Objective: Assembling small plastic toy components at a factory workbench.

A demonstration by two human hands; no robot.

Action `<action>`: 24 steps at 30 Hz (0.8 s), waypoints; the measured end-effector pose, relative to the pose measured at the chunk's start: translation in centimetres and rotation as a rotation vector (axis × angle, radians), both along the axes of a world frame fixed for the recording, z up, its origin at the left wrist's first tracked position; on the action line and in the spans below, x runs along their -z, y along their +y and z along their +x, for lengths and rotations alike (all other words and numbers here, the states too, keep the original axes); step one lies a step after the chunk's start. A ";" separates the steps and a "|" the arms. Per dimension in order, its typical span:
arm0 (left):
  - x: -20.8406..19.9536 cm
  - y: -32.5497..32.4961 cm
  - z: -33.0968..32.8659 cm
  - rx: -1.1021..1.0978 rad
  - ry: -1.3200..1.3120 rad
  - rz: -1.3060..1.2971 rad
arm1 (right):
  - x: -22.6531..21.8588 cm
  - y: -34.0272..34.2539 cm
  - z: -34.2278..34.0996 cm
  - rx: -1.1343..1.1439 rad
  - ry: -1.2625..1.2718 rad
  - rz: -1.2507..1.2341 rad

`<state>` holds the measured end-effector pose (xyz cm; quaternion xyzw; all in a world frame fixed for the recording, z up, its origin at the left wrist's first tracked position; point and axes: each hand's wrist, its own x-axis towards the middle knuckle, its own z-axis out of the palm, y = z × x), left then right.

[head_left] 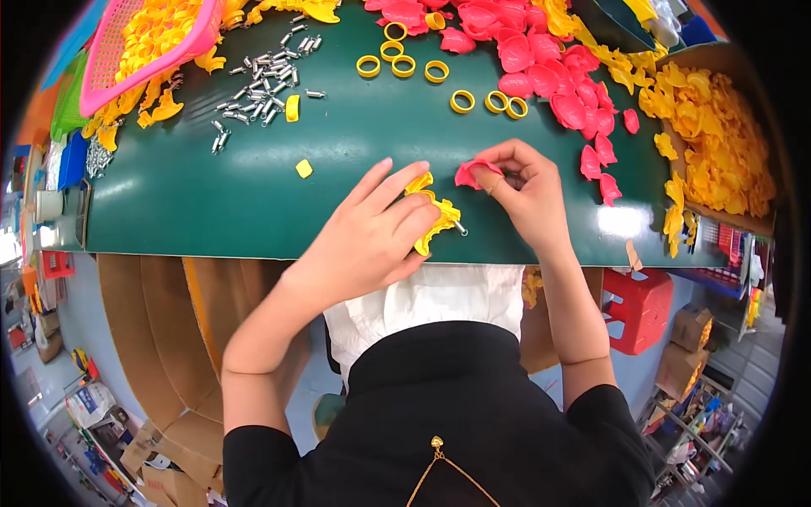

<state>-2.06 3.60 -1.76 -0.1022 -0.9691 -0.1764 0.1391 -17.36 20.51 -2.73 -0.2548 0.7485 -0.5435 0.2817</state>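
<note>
Leftmost, a pink mesh basket (101,68) heaped with small yellow pieces; then scattered metal coil springs (269,82). The left hand (372,224) has its fingers curled over a glossy, ridged yellow moulded part (441,218), under the fingertips near the tabletop's front edge, a metal pin-like end (460,228) jutting rightward. Just beside it, the right hand (534,190) narrowly pinches a curved pink plastic shell (473,174) between thumb and fingers. Farther right lie loose pink shells (574,93).

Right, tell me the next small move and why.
I'd probably bring the pink piece across to the yellow piece: the right hand already pinches the pink one, the left hand has its fingers at the yellow one, and the two pieces sit close but apart.
</note>
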 end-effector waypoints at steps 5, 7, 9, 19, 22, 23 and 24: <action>1.0 0.3 0.5 0.092 0.092 -0.178 | -0.4 0.7 1.0 0.099 0.057 -0.070; 2.1 0.6 0.4 0.066 0.230 -0.161 | -0.9 -0.2 2.5 0.060 0.234 -0.090; 2.8 0.9 0.4 0.055 0.260 -0.163 | -0.5 -1.2 3.4 0.037 0.460 -0.092; 3.0 0.7 0.2 0.019 0.298 -0.093 | 1.3 -2.3 4.3 0.068 0.764 -0.069; 3.1 0.6 0.1 0.027 0.316 -0.103 | 1.2 -2.2 4.2 0.065 0.821 -0.031; 3.0 0.6 -0.1 0.031 0.322 -0.102 | 1.2 -2.1 3.9 0.055 0.834 -0.025; 2.7 0.7 -0.3 0.047 0.330 -0.119 | 1.1 -2.1 3.7 0.059 0.841 -0.023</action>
